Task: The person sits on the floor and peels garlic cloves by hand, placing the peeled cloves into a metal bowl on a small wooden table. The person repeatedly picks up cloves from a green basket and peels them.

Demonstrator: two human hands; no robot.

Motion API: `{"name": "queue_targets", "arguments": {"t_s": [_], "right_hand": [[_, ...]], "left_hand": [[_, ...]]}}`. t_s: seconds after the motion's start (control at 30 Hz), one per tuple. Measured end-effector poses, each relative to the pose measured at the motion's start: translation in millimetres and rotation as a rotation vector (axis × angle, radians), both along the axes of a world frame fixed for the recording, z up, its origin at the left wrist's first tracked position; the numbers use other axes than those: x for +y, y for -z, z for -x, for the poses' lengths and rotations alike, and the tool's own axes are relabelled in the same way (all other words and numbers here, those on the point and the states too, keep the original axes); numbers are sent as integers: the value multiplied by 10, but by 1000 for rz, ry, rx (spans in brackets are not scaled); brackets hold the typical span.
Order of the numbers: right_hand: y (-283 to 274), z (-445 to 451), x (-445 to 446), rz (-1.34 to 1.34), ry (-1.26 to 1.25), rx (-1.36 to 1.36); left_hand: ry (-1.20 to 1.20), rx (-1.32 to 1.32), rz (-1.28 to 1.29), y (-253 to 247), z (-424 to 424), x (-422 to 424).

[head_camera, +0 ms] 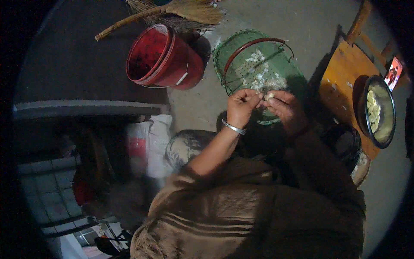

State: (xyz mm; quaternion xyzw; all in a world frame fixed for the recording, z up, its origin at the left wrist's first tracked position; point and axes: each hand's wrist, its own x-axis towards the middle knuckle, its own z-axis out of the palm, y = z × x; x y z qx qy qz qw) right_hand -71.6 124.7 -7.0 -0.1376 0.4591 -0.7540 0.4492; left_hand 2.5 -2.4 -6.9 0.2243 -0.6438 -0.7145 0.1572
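My left hand (243, 103), with a silver bracelet at its wrist, pinches at the near side of a small pale piece, its fingertips nearly meeting those of my right hand. Between the thumb and fingers of my right hand (282, 103) is a small pale garlic clove (269, 96). Both hands are over the near part of a green plastic basket (239, 39) with a brown handle. White papery skins (258, 77) lie on its perforated bottom. What my left fingertips grip is too small to tell.
A red bucket (190, 69) lies left of the basket, beside a straw broom (136, 19). At right, a wooden chair (343, 68) carries a metal bowl (386, 132) of pale cloves (373, 111) and a lit phone (393, 73). White sacks (158, 142) lie at left.
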Motion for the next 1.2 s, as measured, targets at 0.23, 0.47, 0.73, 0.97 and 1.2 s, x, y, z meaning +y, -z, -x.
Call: {"name": "queue_targets", "arguments": {"t_s": [0.23, 0.47, 0.73, 0.97, 1.2], "right_hand": [[4, -19, -18, -92, 109, 87], [86, -23, -44, -85, 111, 147], [27, -35, -40, -142, 123, 172], [104, -34, -58, -38, 148, 286], [61, -38, -74, 4, 130, 310]], "left_hand": [[-97, -57, -168, -108, 39, 54], [-59, -35, 119, -19, 5, 5], [-21, -158, 58, -98, -12, -20], [31, -28, -86, -125, 3, 55], [108, -36, -41, -88, -7, 62]]}}
